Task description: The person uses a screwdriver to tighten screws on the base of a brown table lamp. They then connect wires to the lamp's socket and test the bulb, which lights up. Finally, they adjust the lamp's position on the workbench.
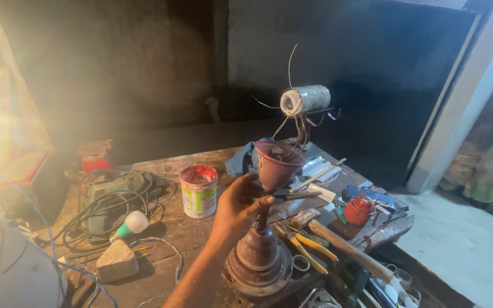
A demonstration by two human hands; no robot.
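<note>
My left hand [237,206] reaches in from the bottom centre and grips the thin stem of a maroon fan part [259,259]. The part's wide, bell-shaped base rests on the wooden workbench [166,171]. Above my fingers a maroon cup-shaped cover [277,162] sits on the stem, mouth up. Thin wires rise out of the cup to a silver cylinder [306,99] held up above it. A dark slim tool [295,195] pokes out to the right at finger level; whether I hold it is unclear. My right hand is out of the picture.
On the bench are an open can with red paint [198,191], a green power tool [115,188] with tangled cables, a white-and-green bulb [132,223], a stone block [117,260], a hammer [338,242], yellow-handled pliers [310,249], a red oil can [359,211] and a blue cloth [239,160]. Strong glare comes from the left.
</note>
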